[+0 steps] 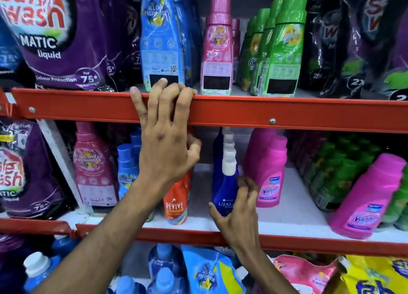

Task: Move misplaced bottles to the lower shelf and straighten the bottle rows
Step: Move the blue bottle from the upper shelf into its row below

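On the middle shelf (287, 218) a row of dark blue Ujala bottles (223, 183) with white caps runs front to back. My right hand (239, 207) wraps the front one, thumb on its left side and fingers on its right. A red Revive bottle (176, 202) stands to the left, its top hidden behind my left hand (164, 130). That hand hooks its fingers over the red rail (276, 111) of the upper shelf, thumb below. Pink Vanish bottles (268, 176) stand right of the Ujala row. One Vanish bottle (366, 199) leans at the far right.
The upper shelf holds a blue refill pouch (163, 37), a pink bottle (217, 49), green bottles (282, 46) and purple Safewash pouches (64, 35). Green bottles (335, 168) fill the middle shelf's right side. Blue bottles (127, 168) and a pink pouch (93, 168) stand left of the Revive bottle.
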`<state>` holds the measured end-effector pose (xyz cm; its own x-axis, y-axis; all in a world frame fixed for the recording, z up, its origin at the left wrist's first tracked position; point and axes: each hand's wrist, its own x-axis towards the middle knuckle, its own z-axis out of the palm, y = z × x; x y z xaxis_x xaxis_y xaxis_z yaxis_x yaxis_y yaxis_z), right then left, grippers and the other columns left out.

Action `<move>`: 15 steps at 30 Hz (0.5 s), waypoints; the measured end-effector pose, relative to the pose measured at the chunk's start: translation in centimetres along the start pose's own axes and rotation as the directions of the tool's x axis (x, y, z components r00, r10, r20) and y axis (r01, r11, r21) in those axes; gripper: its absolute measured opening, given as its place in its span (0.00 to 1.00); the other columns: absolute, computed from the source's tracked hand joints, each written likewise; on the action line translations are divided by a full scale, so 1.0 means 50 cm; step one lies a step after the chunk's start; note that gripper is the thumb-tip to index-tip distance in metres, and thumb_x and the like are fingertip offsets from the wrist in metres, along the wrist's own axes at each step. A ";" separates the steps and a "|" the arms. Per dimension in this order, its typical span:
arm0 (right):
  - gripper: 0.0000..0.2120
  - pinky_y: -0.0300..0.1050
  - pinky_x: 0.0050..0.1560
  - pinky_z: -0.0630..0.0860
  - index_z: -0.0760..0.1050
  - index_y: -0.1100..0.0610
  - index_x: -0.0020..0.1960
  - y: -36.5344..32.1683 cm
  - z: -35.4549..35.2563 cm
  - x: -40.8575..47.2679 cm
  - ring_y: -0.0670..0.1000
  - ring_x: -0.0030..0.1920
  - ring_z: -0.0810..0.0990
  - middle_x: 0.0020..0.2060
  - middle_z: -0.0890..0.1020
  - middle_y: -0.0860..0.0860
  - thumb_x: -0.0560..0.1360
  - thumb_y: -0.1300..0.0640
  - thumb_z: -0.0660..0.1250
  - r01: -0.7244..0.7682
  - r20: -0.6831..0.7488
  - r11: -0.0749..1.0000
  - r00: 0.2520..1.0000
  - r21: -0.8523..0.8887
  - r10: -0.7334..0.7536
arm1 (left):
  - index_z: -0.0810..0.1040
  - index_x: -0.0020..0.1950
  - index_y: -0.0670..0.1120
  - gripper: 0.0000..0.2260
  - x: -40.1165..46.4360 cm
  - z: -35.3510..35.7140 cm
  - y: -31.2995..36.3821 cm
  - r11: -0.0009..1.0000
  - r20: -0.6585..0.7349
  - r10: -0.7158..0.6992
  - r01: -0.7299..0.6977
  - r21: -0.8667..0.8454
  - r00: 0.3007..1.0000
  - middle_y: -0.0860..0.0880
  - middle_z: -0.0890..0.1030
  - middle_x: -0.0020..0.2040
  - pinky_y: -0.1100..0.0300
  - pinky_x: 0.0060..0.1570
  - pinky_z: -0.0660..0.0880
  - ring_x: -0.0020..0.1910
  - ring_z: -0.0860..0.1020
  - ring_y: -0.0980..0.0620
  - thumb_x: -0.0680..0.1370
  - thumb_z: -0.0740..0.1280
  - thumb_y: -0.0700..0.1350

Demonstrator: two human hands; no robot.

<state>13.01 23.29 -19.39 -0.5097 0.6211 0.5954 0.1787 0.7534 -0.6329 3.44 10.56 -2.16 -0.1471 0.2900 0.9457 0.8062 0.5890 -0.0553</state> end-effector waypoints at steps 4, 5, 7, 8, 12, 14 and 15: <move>0.41 0.52 0.54 0.84 0.63 0.56 0.71 0.007 0.012 -0.005 0.55 0.63 0.73 0.68 0.62 0.53 0.64 0.51 0.80 -0.019 -0.014 0.997 1.000 0.074 0.020 | 0.66 0.73 0.44 0.37 0.000 0.003 -0.001 1.000 -0.006 0.001 -0.001 -0.006 1.000 0.43 0.71 0.69 0.37 0.79 0.40 0.77 0.62 0.41 0.64 0.70 0.42; 0.41 0.53 0.55 0.84 0.63 0.56 0.71 0.009 0.013 -0.006 0.56 0.64 0.73 0.69 0.62 0.53 0.65 0.52 0.79 -0.019 -0.013 0.997 1.000 0.081 0.021 | 0.66 0.73 0.44 0.37 0.000 0.003 -0.001 1.000 -0.006 -0.002 0.002 -0.005 1.000 0.43 0.71 0.69 0.37 0.79 0.40 0.77 0.62 0.41 0.64 0.70 0.42; 0.41 0.53 0.56 0.83 0.62 0.56 0.71 0.014 0.015 -0.007 0.57 0.65 0.73 0.69 0.62 0.54 0.65 0.51 0.79 -0.016 -0.010 0.997 1.000 0.079 0.017 | 0.66 0.72 0.44 0.37 0.000 0.002 0.000 1.000 -0.004 -0.009 0.009 -0.007 1.000 0.43 0.71 0.69 0.38 0.79 0.38 0.77 0.61 0.41 0.63 0.70 0.42; 0.42 0.54 0.56 0.83 0.62 0.55 0.72 0.016 0.014 -0.007 0.57 0.66 0.72 0.70 0.62 0.54 0.65 0.51 0.79 -0.014 -0.008 0.997 1.000 0.075 0.015 | 0.66 0.72 0.44 0.37 0.000 0.002 0.000 1.000 0.000 -0.014 0.014 -0.007 1.000 0.43 0.71 0.69 0.38 0.79 0.38 0.78 0.61 0.41 0.63 0.70 0.42; 0.45 0.53 0.58 0.82 0.59 0.53 0.76 0.018 0.004 -0.010 0.56 0.70 0.69 0.72 0.61 0.53 0.67 0.46 0.78 0.009 -0.002 1.000 1.000 0.024 -0.009 | 0.66 0.73 0.44 0.37 -0.001 0.000 0.009 1.000 0.028 -0.030 0.030 0.006 0.999 0.43 0.70 0.72 0.34 0.79 0.42 0.79 0.59 0.40 0.65 0.70 0.44; 0.47 0.52 0.57 0.81 0.55 0.52 0.79 0.020 -0.012 -0.016 0.56 0.73 0.65 0.75 0.59 0.54 0.68 0.41 0.76 0.029 0.002 0.998 1.000 -0.048 -0.029 | 0.64 0.76 0.44 0.39 -0.006 -0.002 0.018 0.999 0.036 -0.048 0.049 -0.010 0.998 0.43 0.66 0.77 0.32 0.78 0.42 0.81 0.56 0.38 0.66 0.71 0.46; 0.48 0.51 0.57 0.80 0.53 0.51 0.80 0.021 -0.022 -0.019 0.56 0.75 0.63 0.77 0.59 0.55 0.69 0.38 0.73 0.038 0.003 0.995 0.999 -0.096 -0.038 | 0.63 0.78 0.44 0.41 -0.014 -0.005 0.022 0.997 0.037 -0.072 0.073 -0.033 0.997 0.42 0.63 0.79 0.32 0.78 0.42 0.82 0.53 0.37 0.66 0.72 0.46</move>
<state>14.60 23.72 -20.10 -0.5186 0.5914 0.6175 0.2389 0.7937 -0.5595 4.58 10.85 -2.79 -0.2260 0.2744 0.9347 0.8119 0.5833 0.0251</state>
